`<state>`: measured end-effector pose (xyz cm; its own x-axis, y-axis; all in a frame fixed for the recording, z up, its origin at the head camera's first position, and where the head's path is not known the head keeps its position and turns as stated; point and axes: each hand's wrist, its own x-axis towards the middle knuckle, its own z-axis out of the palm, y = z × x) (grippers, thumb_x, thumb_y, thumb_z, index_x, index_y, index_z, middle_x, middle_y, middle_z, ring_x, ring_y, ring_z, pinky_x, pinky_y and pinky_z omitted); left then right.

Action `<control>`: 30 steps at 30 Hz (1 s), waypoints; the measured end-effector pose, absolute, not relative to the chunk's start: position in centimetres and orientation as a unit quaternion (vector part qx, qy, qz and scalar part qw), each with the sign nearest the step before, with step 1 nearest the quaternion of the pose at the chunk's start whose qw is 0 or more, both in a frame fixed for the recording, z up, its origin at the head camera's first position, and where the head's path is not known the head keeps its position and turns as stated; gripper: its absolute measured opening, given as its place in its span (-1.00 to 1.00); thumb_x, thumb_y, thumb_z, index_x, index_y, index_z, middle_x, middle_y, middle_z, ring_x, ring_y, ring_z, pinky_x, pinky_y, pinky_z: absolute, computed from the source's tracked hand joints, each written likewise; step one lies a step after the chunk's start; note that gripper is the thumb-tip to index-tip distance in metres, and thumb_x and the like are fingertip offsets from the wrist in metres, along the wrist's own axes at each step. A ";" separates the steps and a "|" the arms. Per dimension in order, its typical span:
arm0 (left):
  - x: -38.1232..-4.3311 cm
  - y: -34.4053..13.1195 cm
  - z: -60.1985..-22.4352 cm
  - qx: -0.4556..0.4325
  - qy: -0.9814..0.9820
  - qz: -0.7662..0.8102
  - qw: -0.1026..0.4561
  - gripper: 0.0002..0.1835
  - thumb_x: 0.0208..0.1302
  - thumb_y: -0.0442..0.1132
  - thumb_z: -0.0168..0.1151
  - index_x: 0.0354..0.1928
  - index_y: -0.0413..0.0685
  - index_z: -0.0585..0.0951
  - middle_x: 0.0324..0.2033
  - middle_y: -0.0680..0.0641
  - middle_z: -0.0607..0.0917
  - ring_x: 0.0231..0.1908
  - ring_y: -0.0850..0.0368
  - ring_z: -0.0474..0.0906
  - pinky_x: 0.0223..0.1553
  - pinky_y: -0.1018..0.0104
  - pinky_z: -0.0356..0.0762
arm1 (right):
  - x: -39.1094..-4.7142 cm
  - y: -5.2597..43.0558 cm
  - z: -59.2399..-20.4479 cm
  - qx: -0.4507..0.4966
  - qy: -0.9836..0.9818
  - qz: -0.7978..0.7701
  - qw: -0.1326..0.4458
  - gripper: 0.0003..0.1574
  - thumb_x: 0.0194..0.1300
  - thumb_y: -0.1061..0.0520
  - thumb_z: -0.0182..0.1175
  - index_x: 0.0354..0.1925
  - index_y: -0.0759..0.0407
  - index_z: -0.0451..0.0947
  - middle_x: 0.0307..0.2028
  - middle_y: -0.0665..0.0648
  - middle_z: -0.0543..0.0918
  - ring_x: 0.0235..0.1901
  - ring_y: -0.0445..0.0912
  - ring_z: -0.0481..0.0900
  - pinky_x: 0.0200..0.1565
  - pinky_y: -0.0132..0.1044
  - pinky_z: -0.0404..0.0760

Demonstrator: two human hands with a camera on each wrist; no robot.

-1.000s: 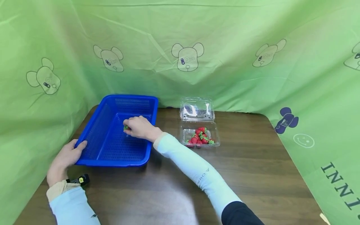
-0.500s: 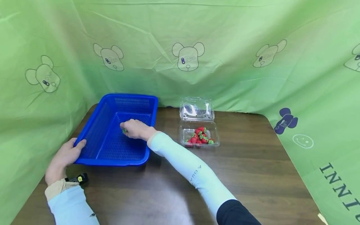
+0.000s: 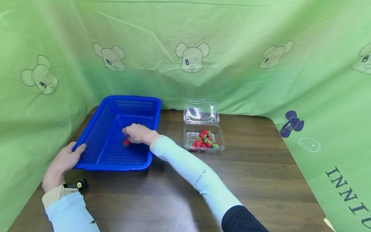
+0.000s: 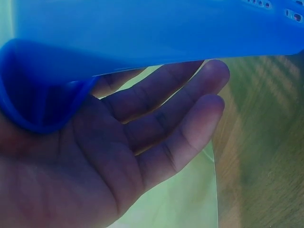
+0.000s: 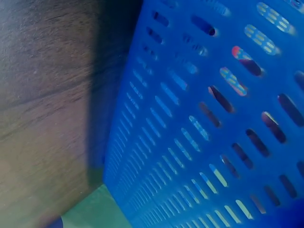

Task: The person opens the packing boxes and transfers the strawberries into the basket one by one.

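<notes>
My left hand (image 3: 62, 162) grips the near-left corner of a blue plastic basket (image 3: 113, 167), thumb over the rim. Its fingers (image 4: 183, 137) reach under the basket wall in the left wrist view. Inside the basket, my right hand (image 3: 138, 133) is low over the floor, fingers bent and angled down. A red strawberry (image 3: 126, 142) lies just below those fingers, apart from the fingertips. The right wrist view is filled by the slotted basket wall (image 5: 175, 118), which hides the right hand there; bits of red show through some slots.
Right of the basket stands a clear plastic clamshell box (image 3: 187, 132) with its lid (image 3: 201, 112) folded back, holding several strawberries (image 3: 204, 139). The wooden table (image 3: 246, 174) is bordered by a green printed curtain (image 3: 150, 64) at the back and sides.
My right hand has moved slightly left and down inside the basket and let go of the strawberry, which now shows beneath it. The left hand keeps its hold on the basket.
</notes>
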<state>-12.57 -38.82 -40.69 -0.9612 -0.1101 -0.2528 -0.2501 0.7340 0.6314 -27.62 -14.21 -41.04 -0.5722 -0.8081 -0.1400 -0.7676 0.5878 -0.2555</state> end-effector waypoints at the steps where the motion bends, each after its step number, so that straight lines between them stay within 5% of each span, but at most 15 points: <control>1: -12.6 -39.0 -40.6 -0.097 0.927 0.349 0.098 -0.25 0.54 0.16 -0.39 0.27 -0.49 0.22 -0.01 -0.49 0.51 -0.06 -0.27 0.47 -0.12 0.04 0.37 | -27.6 -14.3 -40.9 -0.448 0.881 -0.088 0.121 -0.87 0.48 0.10 0.06 -0.28 0.01 0.47 -0.39 -0.04 0.54 -0.39 -0.17 0.49 -0.34 -0.41 0.42; 15: -12.3 -38.7 -40.9 -0.089 0.930 0.345 0.085 -0.28 0.56 0.09 -0.38 0.28 -0.55 0.18 0.03 -0.58 0.45 -0.03 -0.38 0.44 -0.06 -0.09 0.38 | -26.5 -10.9 -37.5 -0.488 0.859 -0.142 -0.060 -0.85 0.45 0.15 -0.01 -0.32 0.03 0.41 -0.45 -0.09 0.47 -0.46 -0.22 0.42 -0.41 -0.40 0.40; 24: -12.9 -38.6 -40.9 -0.082 0.931 0.345 0.085 -0.32 0.56 0.08 -0.35 0.25 -0.51 0.24 -0.07 -0.48 0.55 -0.15 -0.15 0.53 -0.19 0.19 0.36 | -27.0 -4.1 -33.0 -0.453 0.874 -0.124 -0.120 -0.94 0.36 0.22 0.07 -0.27 0.10 0.48 -0.36 -0.01 0.58 -0.38 -0.12 0.52 -0.28 -0.23 0.57; 30: -12.8 -38.7 -40.7 -0.083 0.930 0.345 0.099 -0.28 0.55 0.10 -0.37 0.27 -0.54 0.19 0.01 -0.55 0.48 -0.06 -0.31 0.48 -0.09 -0.04 0.40 | -27.3 -1.5 -31.9 -0.449 0.873 -0.129 -0.142 -0.90 0.36 0.23 0.03 -0.31 0.13 0.47 -0.42 0.01 0.56 -0.44 -0.09 0.49 -0.31 -0.21 0.53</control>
<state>-12.79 -38.72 -40.69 -0.9668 -0.0857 -0.2408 -0.2221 0.7476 0.6259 -27.35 -1.46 -31.94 -0.5562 -0.7475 0.3631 -0.8205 0.5633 -0.0973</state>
